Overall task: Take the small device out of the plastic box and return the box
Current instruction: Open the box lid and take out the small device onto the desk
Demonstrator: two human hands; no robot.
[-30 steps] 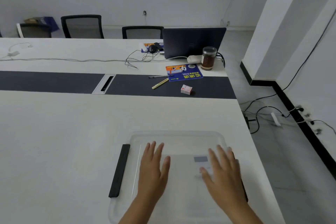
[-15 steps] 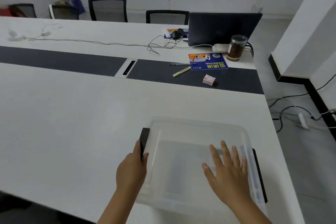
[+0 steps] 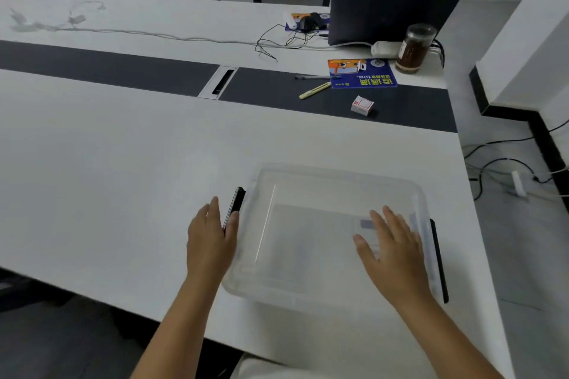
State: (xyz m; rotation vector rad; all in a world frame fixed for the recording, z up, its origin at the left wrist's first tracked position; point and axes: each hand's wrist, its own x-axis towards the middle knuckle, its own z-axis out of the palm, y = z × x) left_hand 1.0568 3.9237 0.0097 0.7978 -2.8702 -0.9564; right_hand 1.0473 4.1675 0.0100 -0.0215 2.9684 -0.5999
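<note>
A clear plastic box (image 3: 332,224), lid on, is seen from above near the front right corner of a white bench (image 3: 107,178), with a small grey device (image 3: 367,224) dimly visible through the lid toward the right side. The left hand (image 3: 212,237) is placed at the box's left edge, fingers curled around the black latch (image 3: 235,204) there, while the right hand (image 3: 392,251) is laid open and flat on the lid, fingers spread, just beside the black latch (image 3: 438,261) on the right edge. Farther back on the bench, well apart from the box, a laptop (image 3: 394,9), a brown jar (image 3: 414,48), a blue booklet (image 3: 361,74) and a small red-and-white carton (image 3: 362,105) are set.
</note>
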